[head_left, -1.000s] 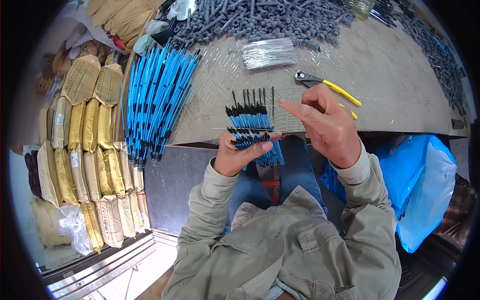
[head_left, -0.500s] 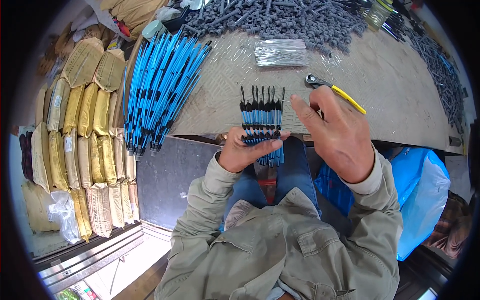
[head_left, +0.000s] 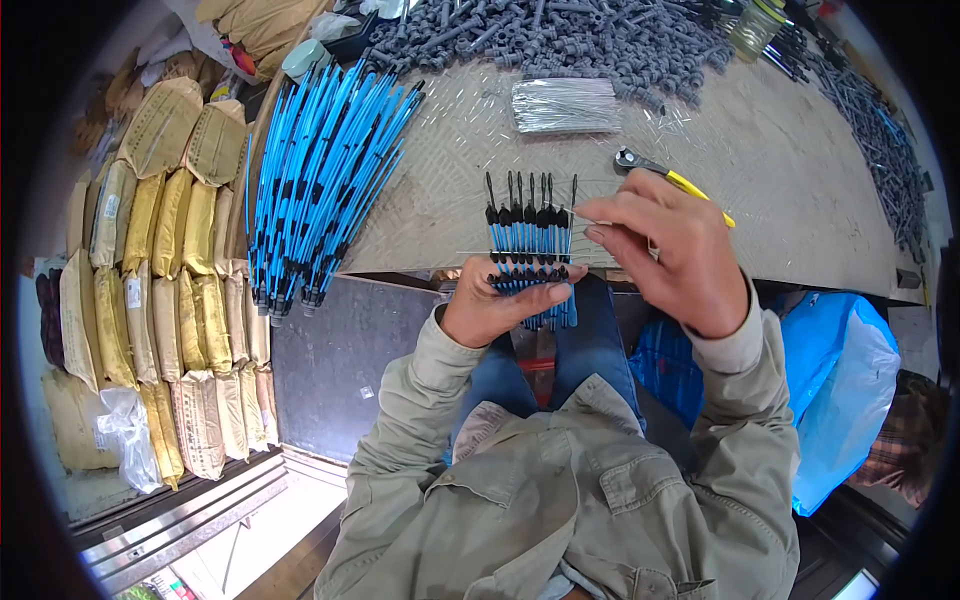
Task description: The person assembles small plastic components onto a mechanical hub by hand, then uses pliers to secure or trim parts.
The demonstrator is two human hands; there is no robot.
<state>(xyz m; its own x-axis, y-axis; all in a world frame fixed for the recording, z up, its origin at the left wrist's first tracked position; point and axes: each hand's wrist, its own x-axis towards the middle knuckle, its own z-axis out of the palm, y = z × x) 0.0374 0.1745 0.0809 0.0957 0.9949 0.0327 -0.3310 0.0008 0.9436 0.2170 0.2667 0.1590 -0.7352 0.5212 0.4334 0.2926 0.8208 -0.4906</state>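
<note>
My left hand (head_left: 490,310) is wrapped round a row of thin blue rods with black fittings (head_left: 530,235), thumb across the front. The rods stand upright side by side at the table's near edge, their black looped tips pointing away from me. A thin metal wire crosses the row just above my thumb. Close to the right side of the row, my right hand (head_left: 680,250) has its thumb and forefinger nearly together, pinching what looks like a fine wire, only faintly visible. Yellow-handled pincers (head_left: 680,182) lie on the table just beyond my right hand.
A flat stack of silver wires (head_left: 566,105) lies ahead on the table (head_left: 800,190). Behind it is a heap of grey plastic fittings (head_left: 560,40). A large bunch of blue rods (head_left: 325,180) is at the left edge, beside stacked brown packages (head_left: 180,240). A blue bag (head_left: 830,370) stands at right.
My right hand has dropped slightly toward me, its thumb and forefinger closing beside the row. The rods and my left hand sit marginally further right in view.
</note>
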